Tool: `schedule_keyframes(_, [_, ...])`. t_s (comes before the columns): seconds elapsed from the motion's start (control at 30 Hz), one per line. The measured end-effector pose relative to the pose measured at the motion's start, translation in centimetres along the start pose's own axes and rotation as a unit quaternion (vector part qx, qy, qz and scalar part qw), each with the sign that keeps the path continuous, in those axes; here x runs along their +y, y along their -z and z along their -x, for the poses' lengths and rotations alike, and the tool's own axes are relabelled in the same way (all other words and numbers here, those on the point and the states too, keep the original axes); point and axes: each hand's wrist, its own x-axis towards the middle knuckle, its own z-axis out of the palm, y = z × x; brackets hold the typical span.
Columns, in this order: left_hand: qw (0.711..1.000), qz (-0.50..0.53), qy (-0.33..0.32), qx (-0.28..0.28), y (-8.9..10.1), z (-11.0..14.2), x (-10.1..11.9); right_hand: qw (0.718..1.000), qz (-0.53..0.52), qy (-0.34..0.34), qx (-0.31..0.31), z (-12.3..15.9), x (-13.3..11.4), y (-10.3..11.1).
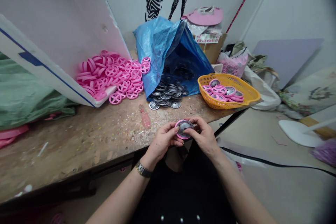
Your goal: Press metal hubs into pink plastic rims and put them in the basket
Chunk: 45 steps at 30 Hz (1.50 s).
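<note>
A wooden surface (105, 131) is stretching across the view, its worn top showing specks and a pinkish stain. On its left, a white foam box (65, 14) with a blue line along its edge is lying open, smooth pink spoked rings (111, 70) spilling from its mouth. Beside them a crinkled blue plastic bag (154, 42) is gaping over a heap of glossy, dark grey round discs (168, 94). A cardboard box (211, 50) is standing behind, bearing a printed strip too small to read. At the right edge, a perforated yellow plastic basket (246, 94) is holding ringed discs. In front of the surface's near edge, the left hand (162, 140) and right hand (206, 138) are curling nearly closed, pinching a pink-rimmed grey disc (184, 129) between them, the right thumb pressing its face.
</note>
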Motion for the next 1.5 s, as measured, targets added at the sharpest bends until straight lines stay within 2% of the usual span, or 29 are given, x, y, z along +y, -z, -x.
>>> schedule_keyframes(0.23, [0.993, -0.095, -0.064, 0.009, -0.2, -0.2, 0.2, 1.000, -0.005, -0.006, 0.019, 0.0, 0.4, -0.3])
schedule_keyframes(0.43, [0.988, -0.118, -0.092, 0.030, -0.2, -0.4, 0.2, 0.998, -0.029, -0.016, -0.048, 0.1, -0.5, 0.0])
schedule_keyframes(0.63, [0.973, -0.198, -0.116, -0.010, -0.3, -0.5, 0.3, 0.993, -0.091, -0.063, -0.041, -0.1, -0.8, 0.5])
schedule_keyframes(0.73, [0.959, -0.250, -0.129, -0.025, -0.4, -0.6, 0.5, 0.993, -0.083, -0.067, -0.047, -0.1, -0.7, 0.5])
schedule_keyframes(0.87, [0.936, -0.320, -0.145, 0.012, -0.7, -0.9, 0.5, 0.997, -0.028, -0.053, -0.048, 0.1, -0.7, 0.2])
schedule_keyframes(1.0, [0.914, -0.361, -0.178, 0.050, -1.0, -1.4, 0.3, 0.998, -0.036, -0.054, -0.025, -0.1, -0.6, -0.3])
schedule_keyframes(1.1, [0.915, -0.367, -0.162, 0.040, -1.1, -1.7, 0.7, 0.995, -0.061, -0.072, -0.015, -0.6, -0.2, -0.4])
schedule_keyframes(1.3, [0.926, -0.368, -0.075, -0.042, -0.9, -2.1, 2.2, 0.987, -0.120, -0.104, -0.007, -1.9, 0.3, -0.1])
schedule_keyframes(1.5, [0.964, -0.259, -0.055, -0.006, -0.3, -2.6, 2.2, 0.986, -0.128, -0.073, -0.072, -2.2, -0.4, 0.0])
